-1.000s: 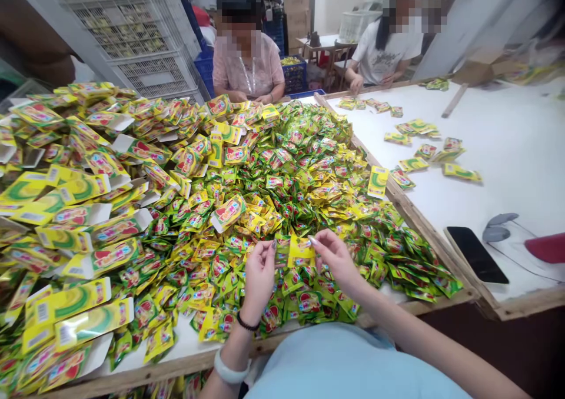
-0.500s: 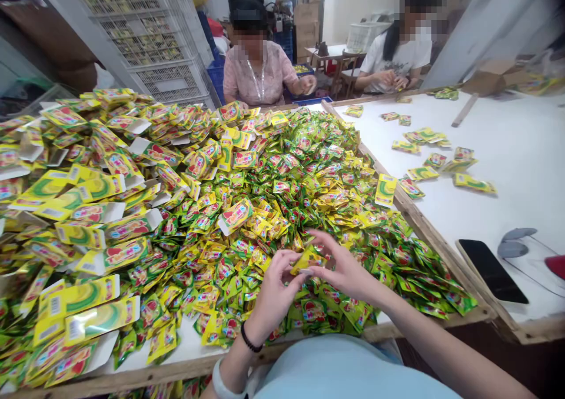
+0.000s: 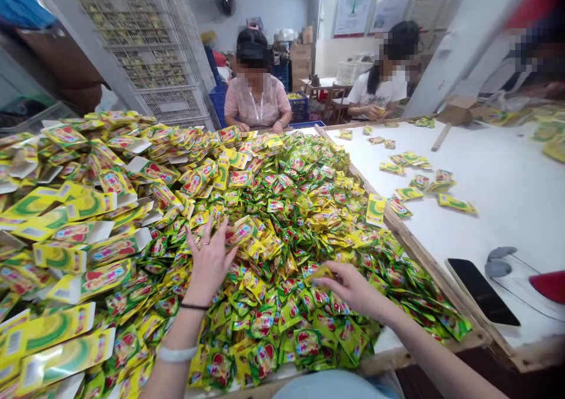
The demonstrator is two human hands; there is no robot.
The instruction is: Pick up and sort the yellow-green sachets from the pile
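Observation:
My left hand [image 3: 209, 263] is stretched over the pile with its fingers spread. Its thumb and index finger are beside a small yellow carton [image 3: 242, 232]; whether they touch it I cannot tell. Lower right, my right hand [image 3: 348, 287] pinches a small yellow packet [image 3: 323, 271], partly covered by the fingers. Under both hands spreads a heap of shiny green and yellow packets [image 3: 282, 293] printed in red. Flattened yellow cartons [image 3: 66, 334] with white open flaps are heaped on the left.
A wooden rail [image 3: 410, 240] edges the heap on the right. Beyond it, the white table [image 3: 498, 163] bears scattered cartons, a phone [image 3: 481, 290] and sunglasses [image 3: 501, 260]. Two people [image 3: 256, 99] sit across the table. Stacked white crates [image 3: 145, 52] stand behind left.
My hands have parted. The left has let go of the packet, moved left and spread its fingers, while the right keeps the packet. The view has tilted up.

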